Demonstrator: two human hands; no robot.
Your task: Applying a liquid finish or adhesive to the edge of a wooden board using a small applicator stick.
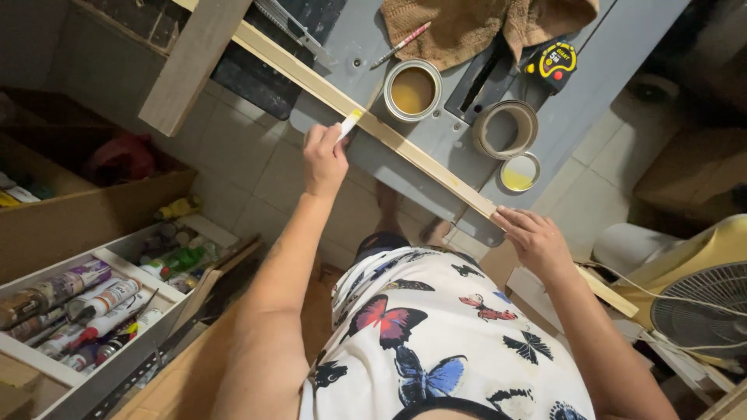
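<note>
My left hand [324, 159] is shut on a small pale spreader stick [350, 123] whose tip rests on a long thin wooden strip [405, 146]. The strip lies diagonally across a grey table [436, 132]. My right hand [533, 237] presses its fingers onto the strip's near part at the table edge. Just beyond the strip stands an open tin of brownish-yellow glue [412, 90].
A tin lid [520, 172], a roll of tape [506, 127], a yellow-black tape measure [556, 62], a pencil [401, 45] and a brown cloth [482, 23] lie on the table. A drawer of tubes and bottles [93, 311] is at the left, a fan [704, 307] at the right.
</note>
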